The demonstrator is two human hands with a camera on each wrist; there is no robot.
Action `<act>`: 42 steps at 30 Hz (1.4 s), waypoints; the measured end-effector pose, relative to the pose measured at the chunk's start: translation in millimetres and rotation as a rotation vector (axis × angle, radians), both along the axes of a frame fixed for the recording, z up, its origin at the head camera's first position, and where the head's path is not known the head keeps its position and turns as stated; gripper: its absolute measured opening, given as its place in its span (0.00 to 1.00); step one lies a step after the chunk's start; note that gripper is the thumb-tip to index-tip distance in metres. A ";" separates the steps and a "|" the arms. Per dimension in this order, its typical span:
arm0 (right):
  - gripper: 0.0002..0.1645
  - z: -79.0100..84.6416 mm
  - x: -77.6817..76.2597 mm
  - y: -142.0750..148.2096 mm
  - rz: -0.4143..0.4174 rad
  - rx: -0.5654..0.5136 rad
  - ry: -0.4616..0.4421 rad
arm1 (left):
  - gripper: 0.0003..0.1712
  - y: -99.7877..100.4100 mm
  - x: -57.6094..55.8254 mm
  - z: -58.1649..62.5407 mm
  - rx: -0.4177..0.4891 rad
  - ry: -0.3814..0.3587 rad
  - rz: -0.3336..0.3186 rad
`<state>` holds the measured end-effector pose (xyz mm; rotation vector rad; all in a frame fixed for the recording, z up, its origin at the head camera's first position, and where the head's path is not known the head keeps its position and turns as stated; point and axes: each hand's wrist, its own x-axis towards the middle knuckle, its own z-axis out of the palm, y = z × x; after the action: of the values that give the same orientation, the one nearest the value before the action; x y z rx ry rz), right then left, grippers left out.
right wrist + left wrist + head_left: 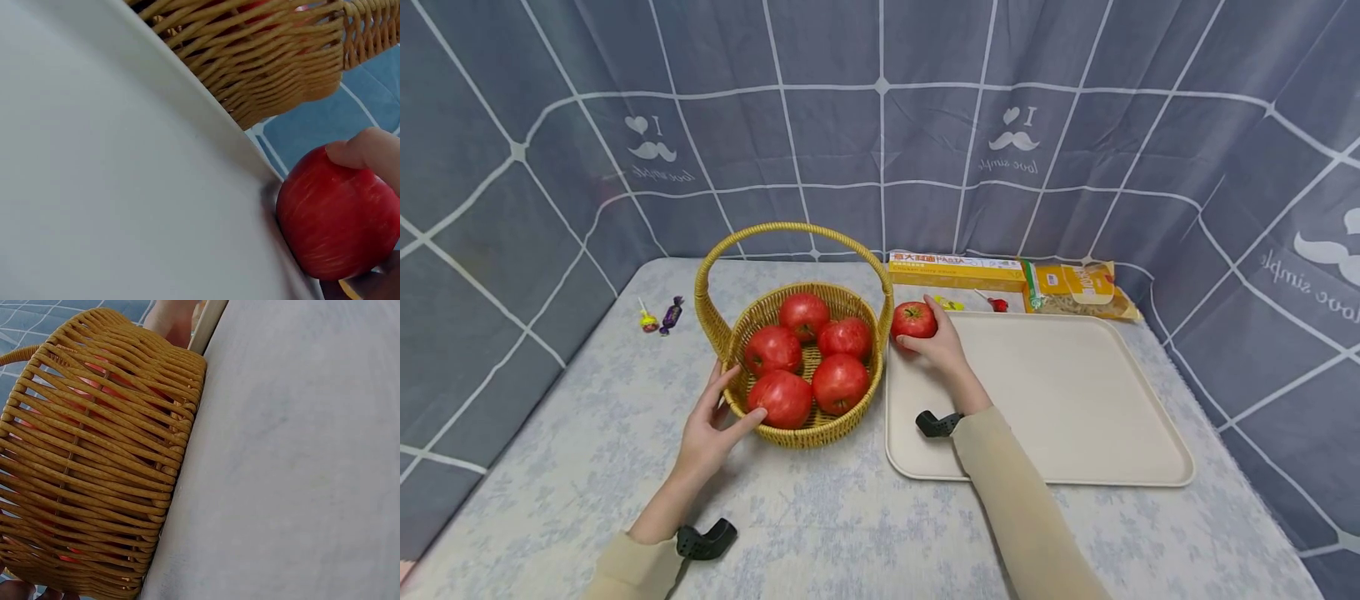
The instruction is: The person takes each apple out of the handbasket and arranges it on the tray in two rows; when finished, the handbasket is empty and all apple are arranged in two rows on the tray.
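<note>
A woven wicker basket (816, 437) with a tall arched handle stands left of centre, several red apples (840, 384) inside it. My left hand (709, 429) holds the basket's near left side, thumb over the rim and fingers around the outer wall. In the left wrist view the weave (94, 469) fills the left half, with fingertips at the bottom corner. My right hand (942, 342) grips another red apple (913, 321) at the far left corner of the beige tray (1052, 400). The right wrist view shows this apple (337, 215) between thumb and fingers, close against the tray's edge.
Behind the tray lie a pasta box (958, 272), a yellow bag of pasta (1078, 287) and a red lollipop (997, 304). A yellow lollipop (648, 320) and a purple wrapped candy (672, 316) lie left of the basket. A grey-blue curtain (827, 133) hangs around the table.
</note>
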<state>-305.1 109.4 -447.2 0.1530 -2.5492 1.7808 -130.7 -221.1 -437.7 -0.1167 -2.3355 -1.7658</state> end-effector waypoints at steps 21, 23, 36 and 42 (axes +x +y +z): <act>0.23 120.2 78.4 -9.6 0.239 -0.309 0.469 | 0.41 0.0 -2.2 0.8 -0.026 0.007 0.001; 0.23 119.2 80.8 -12.5 0.366 -0.304 0.469 | 0.41 -0.2 -1.9 0.7 -0.027 0.004 0.001; 0.30 89.2 76.7 -47.6 0.762 -0.098 0.311 | 0.42 -0.2 -1.1 0.3 -0.028 0.004 0.007; 0.31 71.6 69.8 -56.7 0.791 -0.019 0.291 | 0.42 0.0 -0.3 0.6 -0.038 -0.002 0.012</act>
<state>-235.3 52.7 -375.6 1.4668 -2.4057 1.7617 -131.0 -221.2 -437.1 -0.1064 -2.3670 -1.7172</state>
